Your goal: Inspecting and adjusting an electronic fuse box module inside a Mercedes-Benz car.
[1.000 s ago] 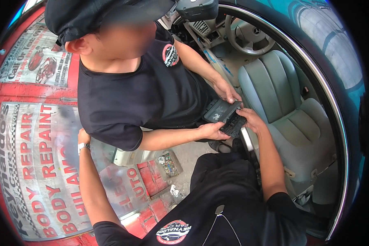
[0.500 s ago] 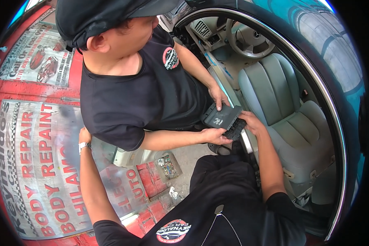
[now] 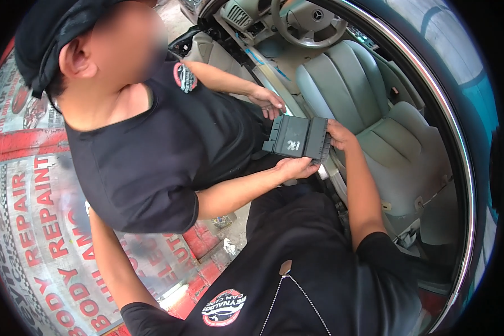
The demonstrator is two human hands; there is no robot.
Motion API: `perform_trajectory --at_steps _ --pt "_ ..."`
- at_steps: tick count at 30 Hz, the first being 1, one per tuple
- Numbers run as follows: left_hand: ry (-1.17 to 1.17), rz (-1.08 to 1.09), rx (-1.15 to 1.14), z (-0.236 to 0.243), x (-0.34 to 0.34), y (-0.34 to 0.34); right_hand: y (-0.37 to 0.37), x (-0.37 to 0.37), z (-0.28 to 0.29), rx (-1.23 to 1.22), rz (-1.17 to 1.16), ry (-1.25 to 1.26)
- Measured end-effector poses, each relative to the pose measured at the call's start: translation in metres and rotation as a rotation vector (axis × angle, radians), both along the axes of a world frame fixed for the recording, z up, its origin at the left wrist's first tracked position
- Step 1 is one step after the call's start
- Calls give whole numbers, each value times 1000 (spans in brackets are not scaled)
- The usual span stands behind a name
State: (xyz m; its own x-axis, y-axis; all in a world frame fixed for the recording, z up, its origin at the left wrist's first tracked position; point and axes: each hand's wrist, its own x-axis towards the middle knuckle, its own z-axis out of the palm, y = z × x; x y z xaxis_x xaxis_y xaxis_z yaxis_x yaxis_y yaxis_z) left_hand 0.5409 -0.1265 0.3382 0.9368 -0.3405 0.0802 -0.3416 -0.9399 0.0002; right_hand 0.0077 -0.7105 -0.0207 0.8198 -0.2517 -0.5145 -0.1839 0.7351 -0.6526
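A dark grey, flat electronic control module (image 3: pixel 293 133) with a pale handwritten mark and ribbed edges is held between me and a co-worker. My right hand (image 3: pixel 338 134) grips its right end, with the thumb on the edge and the other fingers mostly hidden. The co-worker's one hand (image 3: pixel 297 167) supports the module's near edge from below. Just off its far edge, the co-worker's other hand (image 3: pixel 266 101) has its fingers partly curled. My left forearm (image 3: pixel 111 255) reaches up behind the co-worker's arm and back, so my left hand and its fingers are hidden.
An open car door frame (image 3: pixel 425 84) curves round a grey leather seat (image 3: pixel 350 84) and steering wheel (image 3: pixel 311 22) at the right. The co-worker (image 3: pixel 134 162) stands close at the left, before a red wall with a large sign (image 3: pixel 56 224). A small tray of bits (image 3: pixel 222 222) lies on the ground.
The co-worker's far hand has let go of the module and drawn away. The module has turned flatter to view. My left hand has gone out of sight behind the co-worker; the view has shifted.
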Motion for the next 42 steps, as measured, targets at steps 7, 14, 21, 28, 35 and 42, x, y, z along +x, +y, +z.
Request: perform_trajectory --at_steps 7,14,21,28,35,42 --pt "47 -12 -142 -22 17 42 -29 -47 -8 12 -113 56" --pt "29 52 -318 -45 10 77 -58 -84 -45 124 -253 -3" --pt "-32 117 -490 -62 -57 100 -50 -72 -55 193 -438 18" --pt "-47 130 -674 -201 -284 31 -23 -49 -81 140 -492 119" --pt "761 471 -532 -300 -403 -21 -5 -19 -76 79 -358 191" --pt "904 75 -440 -408 -435 -37 0 -1 -43 22 -242 264"
